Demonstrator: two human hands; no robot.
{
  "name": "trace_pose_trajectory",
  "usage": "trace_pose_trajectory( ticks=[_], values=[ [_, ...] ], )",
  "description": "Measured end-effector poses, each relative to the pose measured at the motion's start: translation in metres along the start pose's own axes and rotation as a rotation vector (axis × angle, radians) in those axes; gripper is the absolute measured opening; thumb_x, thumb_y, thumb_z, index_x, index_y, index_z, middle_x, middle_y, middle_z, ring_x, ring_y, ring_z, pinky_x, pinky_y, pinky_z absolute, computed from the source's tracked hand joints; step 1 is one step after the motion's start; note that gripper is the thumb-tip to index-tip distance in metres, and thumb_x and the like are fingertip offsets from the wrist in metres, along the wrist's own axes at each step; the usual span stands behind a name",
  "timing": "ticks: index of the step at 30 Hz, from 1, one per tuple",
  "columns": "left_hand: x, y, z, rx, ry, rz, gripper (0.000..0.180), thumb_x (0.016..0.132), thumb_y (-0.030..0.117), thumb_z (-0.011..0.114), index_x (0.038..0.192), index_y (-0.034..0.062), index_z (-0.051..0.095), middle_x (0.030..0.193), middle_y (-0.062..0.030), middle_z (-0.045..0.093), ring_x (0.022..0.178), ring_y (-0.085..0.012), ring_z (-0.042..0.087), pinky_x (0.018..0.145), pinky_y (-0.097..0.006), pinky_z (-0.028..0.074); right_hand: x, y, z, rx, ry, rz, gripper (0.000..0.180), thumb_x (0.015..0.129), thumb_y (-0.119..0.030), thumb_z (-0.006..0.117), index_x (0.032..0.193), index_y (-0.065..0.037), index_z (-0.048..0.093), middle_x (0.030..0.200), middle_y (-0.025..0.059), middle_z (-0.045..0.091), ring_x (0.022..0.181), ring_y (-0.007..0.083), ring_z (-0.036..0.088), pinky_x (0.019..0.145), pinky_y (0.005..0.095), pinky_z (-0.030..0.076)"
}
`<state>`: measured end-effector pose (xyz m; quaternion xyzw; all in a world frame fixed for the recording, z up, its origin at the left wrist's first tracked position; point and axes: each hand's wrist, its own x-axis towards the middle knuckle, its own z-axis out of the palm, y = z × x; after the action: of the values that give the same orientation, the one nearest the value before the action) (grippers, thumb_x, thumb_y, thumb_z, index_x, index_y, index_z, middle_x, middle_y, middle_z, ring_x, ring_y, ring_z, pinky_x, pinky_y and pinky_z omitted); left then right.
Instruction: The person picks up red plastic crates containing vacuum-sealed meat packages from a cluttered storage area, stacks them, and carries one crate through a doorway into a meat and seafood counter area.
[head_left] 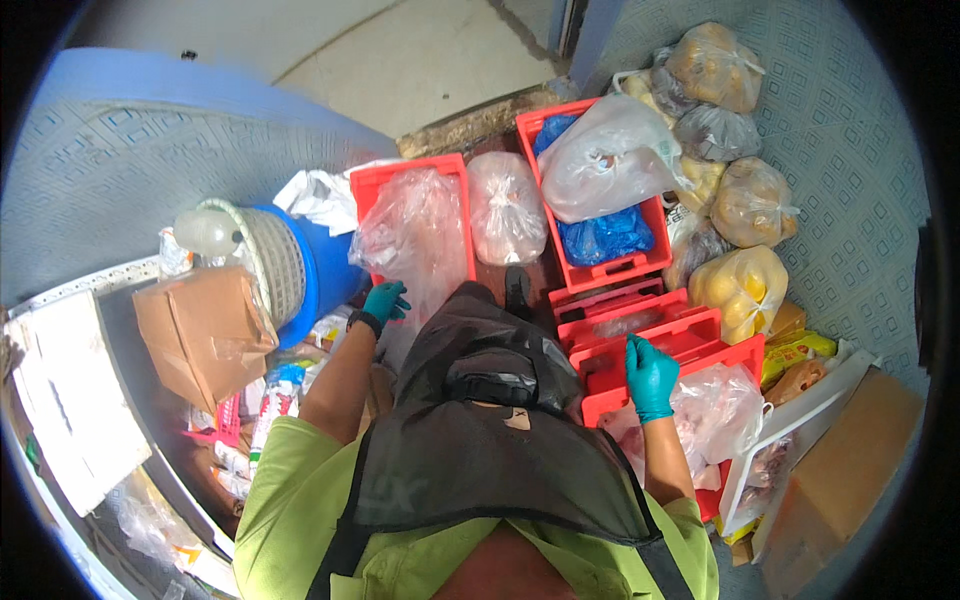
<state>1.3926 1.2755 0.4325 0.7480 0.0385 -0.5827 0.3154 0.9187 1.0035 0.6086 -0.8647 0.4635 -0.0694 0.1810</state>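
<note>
Head view: the left hand [384, 301], in a teal glove, rests with fingers spread on a clear bag [415, 235] lying in a red crate [372, 186] at eleven o'clock. The right hand [650, 376], gloved too, curls its grip over the rim of a stacked crate [735, 353] at two o'clock. A blue bin [320, 270] stands just left of the bag.

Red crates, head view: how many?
5 visible: one far crate holding blue and white bags; one left crate with a clear bag, by the left hand; three stacked/nested under the right hand. More may be hidden beneath.
</note>
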Motion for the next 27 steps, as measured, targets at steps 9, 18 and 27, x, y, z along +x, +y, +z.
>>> trace_pose_trajectory(
  ticks=[9, 18, 27],
  values=[
    [-0.005, 0.189, -0.007, 0.327, 0.196, 0.422, 0.031, 0.093, 0.033, 0.049, 0.092, 0.0041, 0.061, 0.066, -0.0104, 0.064, 0.045, -0.0175, 0.055, 0.042, -0.03, 0.042, 0.001, 0.001, -0.005, -0.022, 0.076, -0.011, 0.014, 0.086, -0.025, 0.061, 0.084, -0.013, 0.068, 0.061, 0.0132, 0.061, 0.051, 0.0309, 0.059, 0.046, 0.0415, 0.044],
    [0.06, 0.3, -0.095, 0.249, 0.419, 0.514, 0.033, 0.093, 0.034, 0.048, 0.09, 0.0045, 0.061, 0.067, -0.0104, 0.063, 0.05, -0.0208, 0.059, 0.043, -0.034, 0.045, -0.003, 0.004, 0.0, 0.028, -0.028, 0.094, 0.018, 0.085, -0.028, 0.063, 0.084, -0.011, 0.068, 0.062, 0.013, 0.062, 0.053, 0.0318, 0.06, 0.048, 0.043, 0.045],
    [0.174, 0.36, -0.133, -0.196, 0.314, 0.412, 0.027, 0.092, 0.032, 0.051, 0.094, 0.007, 0.061, 0.071, -0.0093, 0.063, 0.055, -0.0195, 0.058, 0.048, -0.033, 0.045, 0.268, -0.033, -0.048, -0.106, -0.416, -0.043, 0.039, 0.084, -0.035, 0.065, 0.117, -0.014, 0.064, 0.084, 0.0154, 0.068, 0.076, 0.0307, 0.067, 0.067, 0.0383, 0.052]
  ],
)
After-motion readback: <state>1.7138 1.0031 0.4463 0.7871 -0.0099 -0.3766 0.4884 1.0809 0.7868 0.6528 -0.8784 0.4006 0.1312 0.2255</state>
